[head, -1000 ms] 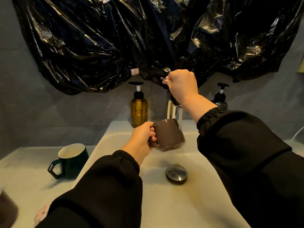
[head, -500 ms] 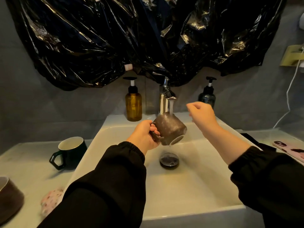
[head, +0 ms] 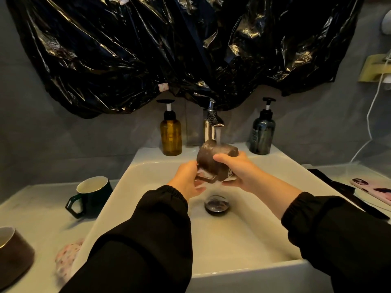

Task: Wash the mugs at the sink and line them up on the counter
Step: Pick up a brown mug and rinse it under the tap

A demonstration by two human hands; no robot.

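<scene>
Left grip [head: 187, 180], right grip [head: 237, 173] both clasp brown mug [head: 208, 155] under running tap [head: 212, 121]; I expect wet glaze could slip, mug dropping into sink [head: 232, 240] below.

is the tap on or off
On. A stream of water falls from the tap onto the brown mug, held over the sink by the left hand and the right hand.

Dim, warm light; wide-angle edge distortion
</scene>
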